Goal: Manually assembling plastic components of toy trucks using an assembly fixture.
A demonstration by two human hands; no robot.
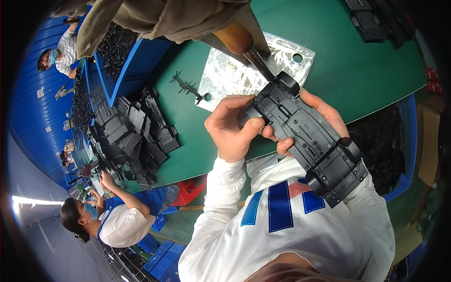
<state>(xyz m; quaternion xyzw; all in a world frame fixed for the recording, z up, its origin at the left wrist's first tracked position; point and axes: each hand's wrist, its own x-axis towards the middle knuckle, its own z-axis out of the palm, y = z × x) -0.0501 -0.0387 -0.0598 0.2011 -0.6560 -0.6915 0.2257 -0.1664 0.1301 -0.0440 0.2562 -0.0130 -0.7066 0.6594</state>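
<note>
A person in a white long-sleeved top holds a black plastic toy-car chassis (307,141) underside up, in front of their chest and above the near edge of a green worktop (357,70). The left hand (232,129) is closed around the chassis's front end, thumb pressed on its side. The right hand (324,117) cups it from beneath, fingers curled over the far edge. The chassis looks light, stiff and moulded, with thin ribs and clips that may snap, so the solid side rails seem the safest grip. 4 small wheels sit at its corners. Just beyond the hands, a wooden-handled tool (242,42) meets the chassis's front end over a metal plate (235,75). Left of the left hand lies a heap of black plastic parts (136,131). Other workers sit farther left.
</note>
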